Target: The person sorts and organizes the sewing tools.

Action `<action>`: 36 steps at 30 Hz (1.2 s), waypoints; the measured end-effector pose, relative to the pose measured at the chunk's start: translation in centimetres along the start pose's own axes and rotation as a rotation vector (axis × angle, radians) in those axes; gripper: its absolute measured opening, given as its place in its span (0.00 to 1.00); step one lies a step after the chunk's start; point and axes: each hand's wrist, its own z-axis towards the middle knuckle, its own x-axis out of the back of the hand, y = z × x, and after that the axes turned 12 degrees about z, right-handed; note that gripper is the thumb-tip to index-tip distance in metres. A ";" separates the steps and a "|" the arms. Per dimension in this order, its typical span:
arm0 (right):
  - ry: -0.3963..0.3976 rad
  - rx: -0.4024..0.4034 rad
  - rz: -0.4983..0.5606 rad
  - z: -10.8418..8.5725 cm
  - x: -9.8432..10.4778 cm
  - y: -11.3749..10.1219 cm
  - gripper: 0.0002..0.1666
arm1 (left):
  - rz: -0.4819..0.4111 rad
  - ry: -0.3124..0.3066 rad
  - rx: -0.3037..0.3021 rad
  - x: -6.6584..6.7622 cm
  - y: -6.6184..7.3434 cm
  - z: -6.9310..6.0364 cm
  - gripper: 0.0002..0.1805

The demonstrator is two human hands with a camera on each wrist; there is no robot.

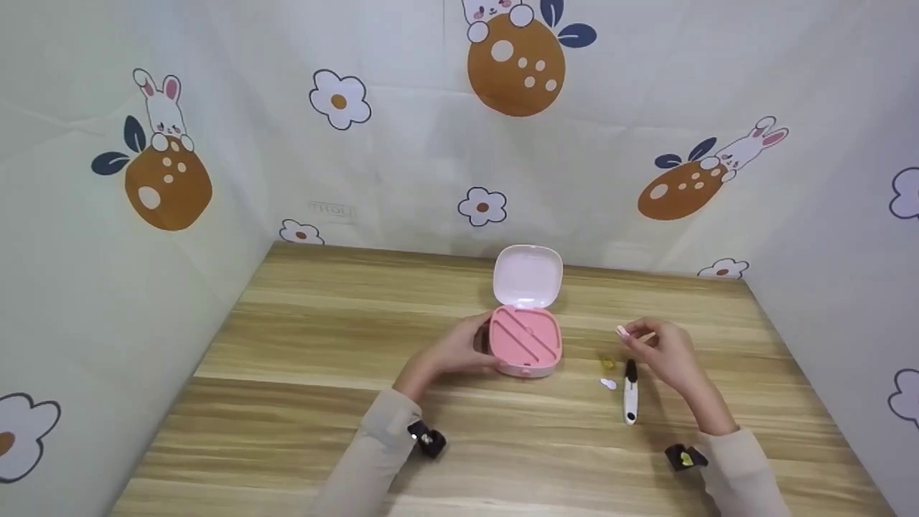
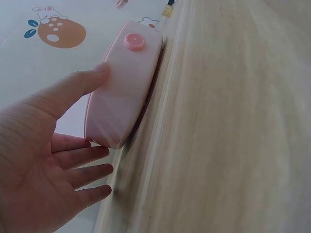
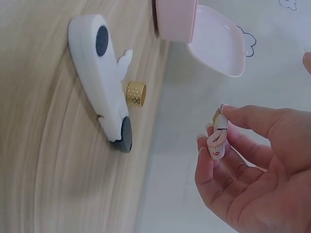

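A pink box (image 1: 528, 337) with a raised diagonal divider in its tray stands on the table, its pale lid (image 1: 529, 276) tipped back. My left hand (image 1: 458, 348) is at the box's left side. In the left wrist view, the thumb touches the front wall (image 2: 121, 92), while the other fingers (image 2: 90, 174) lie fairly straight near the box's end. Above the table to the right, my right hand (image 1: 664, 348) pinches a small rolled tape measure (image 3: 217, 143) between thumb and fingers. Its printed marks show in the right wrist view.
Below the right hand lies a white cutter-like tool with a black tip (image 1: 631, 395). Beside it are a gold thimble (image 3: 136, 93) and a small white flat piece (image 3: 124, 64). Patterned cloth (image 1: 402, 165) encloses the wooden table (image 1: 323, 316) at the back and sides.
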 end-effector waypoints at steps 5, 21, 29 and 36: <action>-0.005 -0.002 -0.002 0.3 -0.6 -0.4 0.14 | -0.008 -0.001 -0.001 0.0 0.0 0.1 0.52; -0.026 0.028 0.032 1.2 -3.1 -1.4 0.13 | 0.000 -0.014 0.022 0.1 0.0 0.1 0.53; -0.048 0.014 0.040 1.6 -4.5 -2.1 0.13 | 0.010 -0.013 0.024 0.1 0.1 0.0 0.54; -0.029 0.049 0.036 2.2 -5.6 -2.5 0.10 | -0.011 -0.019 0.037 0.0 0.1 0.0 0.54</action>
